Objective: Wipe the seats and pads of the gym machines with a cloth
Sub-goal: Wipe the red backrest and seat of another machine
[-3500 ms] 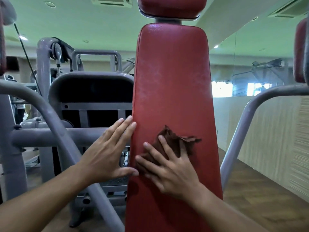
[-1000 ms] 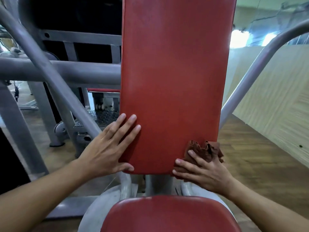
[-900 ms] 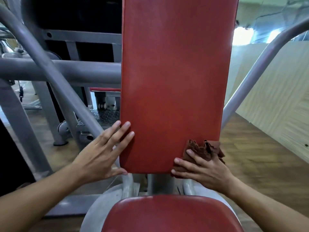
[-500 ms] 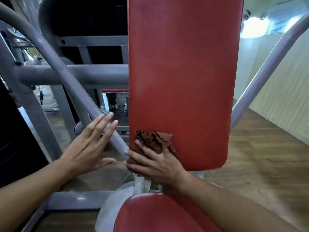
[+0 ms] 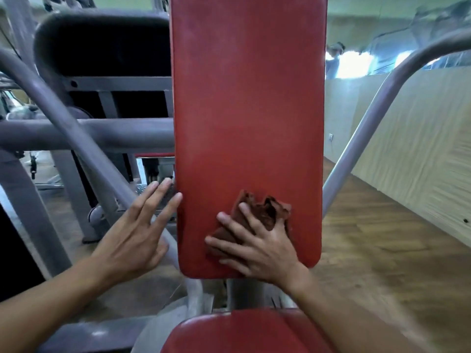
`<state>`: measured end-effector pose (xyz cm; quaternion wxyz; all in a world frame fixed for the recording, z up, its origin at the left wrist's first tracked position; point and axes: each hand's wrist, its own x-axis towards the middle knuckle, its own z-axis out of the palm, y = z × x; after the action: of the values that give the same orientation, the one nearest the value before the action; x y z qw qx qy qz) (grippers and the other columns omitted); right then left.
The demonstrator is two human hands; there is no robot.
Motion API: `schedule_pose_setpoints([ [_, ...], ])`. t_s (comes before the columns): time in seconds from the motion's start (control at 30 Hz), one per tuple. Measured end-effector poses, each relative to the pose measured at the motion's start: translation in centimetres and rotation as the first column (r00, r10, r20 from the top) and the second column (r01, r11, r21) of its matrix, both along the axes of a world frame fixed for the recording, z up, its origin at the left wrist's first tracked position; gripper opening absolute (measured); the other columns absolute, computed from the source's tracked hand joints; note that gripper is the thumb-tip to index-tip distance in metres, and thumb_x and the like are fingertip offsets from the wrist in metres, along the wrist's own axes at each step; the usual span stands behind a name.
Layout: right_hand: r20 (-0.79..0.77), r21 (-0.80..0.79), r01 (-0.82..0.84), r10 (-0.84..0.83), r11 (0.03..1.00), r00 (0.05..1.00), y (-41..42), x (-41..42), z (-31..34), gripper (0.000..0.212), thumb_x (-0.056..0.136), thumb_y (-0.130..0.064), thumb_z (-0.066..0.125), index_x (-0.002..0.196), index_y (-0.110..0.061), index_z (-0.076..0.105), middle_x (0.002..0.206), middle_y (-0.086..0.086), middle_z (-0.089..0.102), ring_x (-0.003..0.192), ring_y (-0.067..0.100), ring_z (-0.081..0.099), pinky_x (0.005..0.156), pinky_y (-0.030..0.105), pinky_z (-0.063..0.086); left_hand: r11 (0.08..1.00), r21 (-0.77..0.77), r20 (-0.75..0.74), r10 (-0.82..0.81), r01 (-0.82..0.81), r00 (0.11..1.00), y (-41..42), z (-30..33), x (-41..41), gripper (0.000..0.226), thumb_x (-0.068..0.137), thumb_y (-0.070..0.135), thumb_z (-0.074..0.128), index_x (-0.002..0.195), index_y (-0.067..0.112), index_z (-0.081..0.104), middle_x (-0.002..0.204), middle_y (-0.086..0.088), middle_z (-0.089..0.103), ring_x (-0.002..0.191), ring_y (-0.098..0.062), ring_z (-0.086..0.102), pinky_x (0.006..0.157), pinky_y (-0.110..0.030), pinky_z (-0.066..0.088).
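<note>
The cloth [image 5: 257, 220] is pressed flat against the lower part of the red back pad [image 5: 248, 118], nearer its bottom edge than its middle, under the right hand [image 5: 257, 247]. That hand's fingers are spread and straight over it, palm pushing in, not curled round it. The left hand [image 5: 132, 238] is open too, fingers extended, its tips at the pad's left edge; whether they actually touch the vinyl is hard to tell through the blur.

The cloth looks light, soft and limp, and it bunches into folds above the fingers. It should slide easily on smooth vinyl, so flat palm pressure suits it better than a pinch; a loose corner could fold under or slip out near an edge. The pad is stiff and fixed, and should take firm pressure.

Room for strokes is good upward and across to the right edge. The bottom edge is close below the right hand, with the seat [image 5: 244, 332] just beneath. On the left, grey frame tubes [image 5: 84, 154] crowd close beside the pad's edge, so knuckles could catch there. The right side is freer, with one slanted bar [image 5: 362, 138] standing apart.
</note>
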<state>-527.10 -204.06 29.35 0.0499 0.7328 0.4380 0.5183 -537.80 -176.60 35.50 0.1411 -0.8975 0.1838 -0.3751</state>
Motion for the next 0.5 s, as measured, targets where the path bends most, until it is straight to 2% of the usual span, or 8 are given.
schedule_pose_setpoints([
  [0.07, 0.003, 0.090, 0.125, -0.126, 0.988, 0.992, -3.1, 0.9, 0.9, 0.055, 0.095, -0.069, 0.044, 0.147, -0.052, 0.038, 0.161, -0.003, 0.032, 0.150, 0.035, 0.022, 0.097, 0.078, 0.024, 0.996, 0.070, -0.017, -0.048, 0.049, 0.999, -1.1, -0.2, 0.2, 0.077, 0.089, 0.033, 0.049, 0.155, 0.005, 0.021, 0.160, -0.030, 0.014, 0.148, -0.043, 0.018, 0.118, -0.053, 0.024],
  [0.13, -0.086, 0.173, 0.230, -0.218, 0.958, 0.972, -4.3, 1.2, 1.1, 0.053, 0.097, -0.067, 0.041, 0.148, -0.052, 0.036, 0.163, -0.002, 0.029, 0.150, 0.039, 0.020, 0.100, 0.082, 0.013, 0.995, 0.092, -0.081, -0.040, 0.048, 0.996, -1.8, -0.6, 0.7, 0.076, 0.092, 0.041, 0.056, 0.155, 0.010, 0.027, 0.162, -0.025, 0.012, 0.149, -0.042, 0.017, 0.116, -0.054, 0.027],
  [0.17, -0.142, 0.219, 0.265, -0.238, 0.939, 0.961, -4.5, 0.9, 0.7, 0.052, 0.099, -0.063, 0.040, 0.149, -0.048, 0.037, 0.163, -0.001, 0.028, 0.149, 0.040, 0.020, 0.101, 0.082, 0.013, 0.996, 0.083, -0.110, -0.031, 0.040, 0.993, -2.4, -0.8, 1.1, 0.076, 0.092, 0.043, 0.058, 0.155, 0.012, 0.029, 0.162, -0.024, 0.012, 0.149, -0.041, 0.016, 0.116, -0.055, 0.029],
  [0.23, -0.236, 0.339, 0.255, -0.180, 0.906, 0.955, -3.7, 0.4, -0.5, 0.047, 0.104, -0.049, 0.040, 0.149, -0.034, 0.042, 0.161, 0.003, 0.030, 0.149, 0.039, 0.023, 0.103, 0.078, 0.026, 0.998, 0.059, -0.157, 0.019, -0.009, 0.987, -3.3, -1.1, 1.2, 0.076, 0.092, 0.045, 0.059, 0.154, 0.013, 0.029, 0.163, -0.023, 0.011, 0.149, -0.042, 0.013, 0.115, -0.057, 0.030],
  [0.3, -0.268, 0.440, 0.165, -0.047, 0.883, 0.962, -4.0, 0.1, -1.1, 0.042, 0.108, -0.035, 0.040, 0.144, -0.016, 0.051, 0.156, 0.010, 0.039, 0.147, 0.037, 0.028, 0.103, 0.068, 0.038, 0.999, 0.050, -0.171, 0.019, -0.011, 0.985, -3.8, -1.5, 0.8, 0.074, 0.093, 0.044, 0.056, 0.154, 0.012, 0.029, 0.163, -0.023, 0.010, 0.150, -0.042, 0.013, 0.113, -0.057, 0.032],
  [0.37, -0.292, 0.486, 0.081, 0.074, 0.870, 0.953, -5.1, -0.5, -0.8, 0.041, 0.109, -0.028, 0.041, 0.137, -0.004, 0.058, 0.149, 0.018, 0.047, 0.144, 0.037, 0.035, 0.107, 0.060, 0.041, 0.997, 0.077, -0.188, 0.004, 0.011, 0.982, -3.9, -2.0, -0.2, 0.071, 0.094, 0.043, 0.053, 0.154, 0.011, 0.031, 0.163, -0.024, 0.011, 0.150, -0.041, 0.014, 0.113, -0.056, 0.033],
  [0.5, -0.336, 0.498, 0.027, 0.164, 0.867, 0.927, -7.5, -4.4, 1.7, 0.041, 0.104, -0.024, 0.048, 0.134, 0.000, 0.059, 0.143, 0.020, 0.053, 0.138, 0.036, 0.046, 0.112, 0.049, 0.039, 0.997, 0.050, -0.261, -0.052, 0.067, 0.964, -4.0, -2.9, -2.4, 0.065, 0.097, 0.042, 0.049, 0.151, 0.008, 0.036, 0.161, -0.023, 0.018, 0.149, -0.038, 0.019, 0.113, -0.055, 0.034],
])
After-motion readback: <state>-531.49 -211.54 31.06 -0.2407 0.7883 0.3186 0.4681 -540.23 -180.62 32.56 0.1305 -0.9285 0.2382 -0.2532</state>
